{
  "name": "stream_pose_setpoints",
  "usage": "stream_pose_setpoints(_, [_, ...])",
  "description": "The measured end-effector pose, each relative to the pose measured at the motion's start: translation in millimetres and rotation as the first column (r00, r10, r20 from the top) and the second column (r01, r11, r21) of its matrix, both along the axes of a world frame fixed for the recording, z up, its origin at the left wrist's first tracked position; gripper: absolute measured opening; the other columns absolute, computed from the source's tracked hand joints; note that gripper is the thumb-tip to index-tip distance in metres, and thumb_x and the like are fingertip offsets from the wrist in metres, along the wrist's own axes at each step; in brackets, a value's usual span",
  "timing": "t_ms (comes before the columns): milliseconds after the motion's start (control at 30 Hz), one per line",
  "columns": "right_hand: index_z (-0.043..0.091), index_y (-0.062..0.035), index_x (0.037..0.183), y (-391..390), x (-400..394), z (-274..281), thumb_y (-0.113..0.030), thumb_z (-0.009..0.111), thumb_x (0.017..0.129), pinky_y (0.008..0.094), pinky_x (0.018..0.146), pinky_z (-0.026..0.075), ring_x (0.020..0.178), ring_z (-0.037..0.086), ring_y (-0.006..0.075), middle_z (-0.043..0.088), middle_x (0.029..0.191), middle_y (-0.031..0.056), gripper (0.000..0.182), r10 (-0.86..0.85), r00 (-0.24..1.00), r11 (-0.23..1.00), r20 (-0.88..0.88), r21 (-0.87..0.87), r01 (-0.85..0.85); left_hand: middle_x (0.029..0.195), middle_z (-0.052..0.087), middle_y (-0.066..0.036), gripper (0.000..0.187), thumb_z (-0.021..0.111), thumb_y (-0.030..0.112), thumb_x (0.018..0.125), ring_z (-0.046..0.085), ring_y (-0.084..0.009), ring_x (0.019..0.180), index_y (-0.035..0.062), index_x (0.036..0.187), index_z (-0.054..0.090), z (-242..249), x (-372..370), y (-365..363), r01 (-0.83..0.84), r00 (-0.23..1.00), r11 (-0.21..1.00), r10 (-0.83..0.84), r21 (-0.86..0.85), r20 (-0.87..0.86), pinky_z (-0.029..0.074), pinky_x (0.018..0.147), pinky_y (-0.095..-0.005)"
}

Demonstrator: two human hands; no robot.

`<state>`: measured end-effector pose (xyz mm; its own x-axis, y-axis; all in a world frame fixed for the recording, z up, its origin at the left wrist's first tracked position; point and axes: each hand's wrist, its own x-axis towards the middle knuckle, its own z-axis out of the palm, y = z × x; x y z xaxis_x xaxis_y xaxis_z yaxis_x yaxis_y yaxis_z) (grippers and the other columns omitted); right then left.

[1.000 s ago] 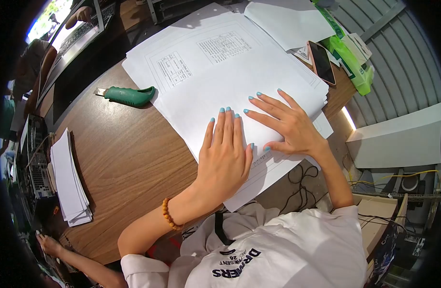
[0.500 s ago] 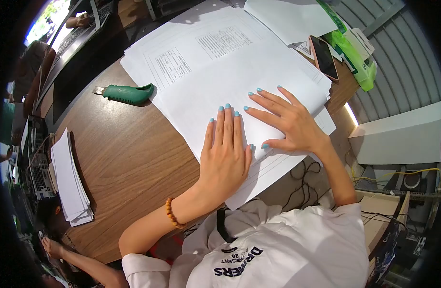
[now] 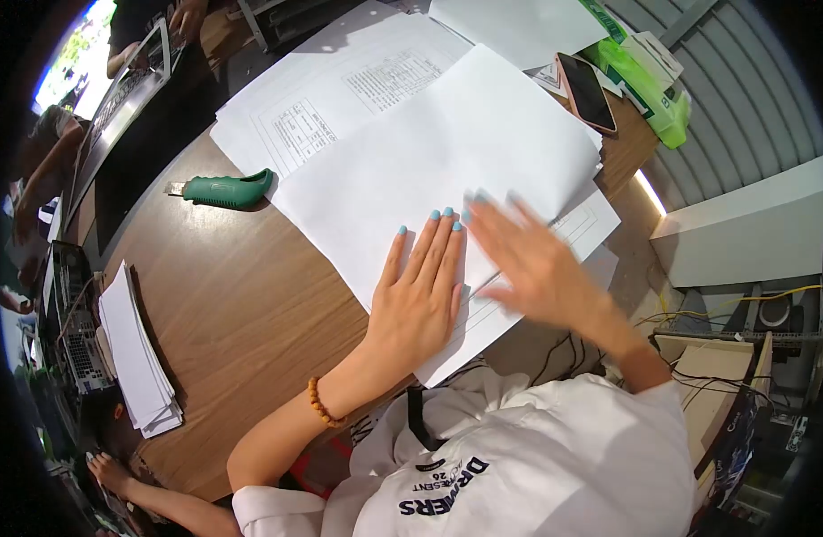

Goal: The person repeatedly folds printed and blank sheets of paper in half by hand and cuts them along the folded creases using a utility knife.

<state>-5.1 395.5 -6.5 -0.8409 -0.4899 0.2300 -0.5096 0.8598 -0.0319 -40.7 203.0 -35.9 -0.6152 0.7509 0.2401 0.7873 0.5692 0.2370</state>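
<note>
A large white sheet of paper (image 3: 411,143), blank on its upper face, lies folded over a stack of printed sheets (image 3: 295,85). My left hand (image 3: 416,295) rests flat on its near part, fingers straight and close together, with a beaded bracelet at the wrist. Beside it my right hand (image 3: 541,273), smeared by motion, is over the lower right part of the sheet with its fingers stretched and thumb apart. The sheet's right part bulges up slightly, and printed lines show on the paper beneath. A green utility knife (image 3: 228,190) lies left of the stack, its blade partly out.
A phone (image 3: 587,94) and a green plastic packet (image 3: 640,85) lie at the right edge of the wooden table (image 3: 241,313). Narrow paper strips (image 3: 138,358) are at the left. Another person's arm (image 3: 165,501) shows at lower left. Cables hang below the table.
My right hand has moved down and slightly left across the paper, and the sheet's far edge now stands out over the printed page. My left hand stays flat. The view has shifted slightly.
</note>
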Motion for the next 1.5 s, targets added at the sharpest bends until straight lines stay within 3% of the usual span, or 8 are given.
stream_pose_setpoints(67, [0.049,0.0036,0.126,-12,32,-7,-0.044,0.048,0.089,0.0513,0.109,0.026,0.125,0.046,0.0292,0.047,0.135,0.0158,0.06,0.091,0.981,0.954,0.172,-0.296,-0.037,0.144,0.035,-0.017,0.055,0.048,0.021,0.088,0.031,-0.0273,0.136,-0.0047,0.135,0.037,-3,-1,1,-0.006,1.0,1.0,0.006,0.003,-0.022,0.022,0.111,-0.046])
stream_pose_setpoints(167, [0.049,0.0,0.129,4,38,-16,-0.031,0.06,0.083,0.0501,0.108,0.028,0.123,0.049,0.0259,0.051,0.131,0.0159,0.056,0.123,0.981,0.975,0.149,-0.203,-0.092,0.147,0.029,-0.016,0.06,0.049,0.016,0.086,0.025,-0.0278,0.138,-0.0034,0.14,0.028,0,-1,-1,0.008,0.998,1.0,-0.009,0.02,0.065,0.018,0.112,-0.0468])
stream_pose_setpoints(367, [0.046,-0.0039,0.133,83,18,-20,-0.012,0.049,0.089,0.0511,0.11,0.024,0.127,0.044,0.0254,0.047,0.136,0.0125,0.045,-0.141,0.984,0.973,0.113,-0.17,0.159,0.147,0.028,-0.016,0.059,0.047,0.015,0.088,0.024,-0.0278,0.138,-0.0033,0.14,0.027,1,-1,-1,0.014,0.997,1.0,-0.014,-0.004,0.073,0.017,0.112,-0.0466])
stream_pose_setpoints(633, [0.046,0.0006,0.131,119,5,-20,-0.014,0.044,0.092,0.0508,0.112,0.018,0.126,0.044,0.0281,0.047,0.135,0.0162,0.041,-0.389,0.921,0.921,-0.038,-0.037,0.387,0.147,0.029,-0.017,0.055,0.046,0.013,0.089,0.026,-0.0283,0.138,-0.0017,0.14,0.03,4,-4,-3,0.026,0.995,0.997,-0.033,0.069,0.096,0.019,0.112,-0.0472])
stream_pose_setpoints(867, [0.049,0.0035,0.127,20,33,-31,-0.022,0.053,0.089,0.0562,0.11,0.017,0.132,0.036,0.0329,0.036,0.142,0.0221,0.046,-0.541,0.834,0.832,-0.108,0.079,0.55,0.149,0.024,-0.018,0.049,0.036,0.006,0.093,0.019,-0.0286,0.139,0.0014,0.141,0.03,15,-18,-9,0.062,0.89,0.99,-0.113,0.129,0.441,0.012,0.115,-0.0423])
stream_pose_setpoints(1300, [0.069,-0.0182,0.106,-102,76,-26,-0.037,0.069,0.073,0.0686,0.102,0.016,0.136,0.024,0.0401,0.023,0.146,0.0271,0.039,-0.263,0.965,0.946,0.01,-0.192,0.26,0.151,0.019,-0.018,0.052,0.039,0.01,0.093,0.012,-0.0266,0.142,0.0012,0.143,0.026,7,-19,-9,0.086,0.897,0.987,-0.137,0.138,0.421,0.007,0.115,-0.0438])
stream_pose_setpoints(1400, [0.071,-0.0184,0.104,-93,75,-20,-0.027,0.066,0.077,0.0658,0.105,0.014,0.137,0.018,0.0456,0.019,0.148,0.028,0.028,-0.152,0.985,0.929,0.085,-0.328,0.172,0.152,0.016,-0.016,0.054,0.041,0.011,0.093,0.01,-0.0263,0.142,0.0025,0.144,0.025,20,-19,-13,0.107,0.861,0.986,-0.157,0.129,0.485,0.007,0.115,-0.0455])
stream_pose_setpoints(1500, [0.056,-0.0202,0.128,-41,64,0,0.0,0.055,0.079,0.0534,0.11,0.02,0.139,0.02,0.0363,0.023,0.15,0.0174,0.053,0.088,0.972,0.783,0.218,-0.619,0.068,0.153,0.015,-0.015,0.057,0.044,0.019,0.093,0.01,-0.0265,0.142,0.0034,0.144,0.023,6,-22,-11,0.105,0.878,0.99,-0.138,0.096,0.459,0.007,0.115,-0.0465])
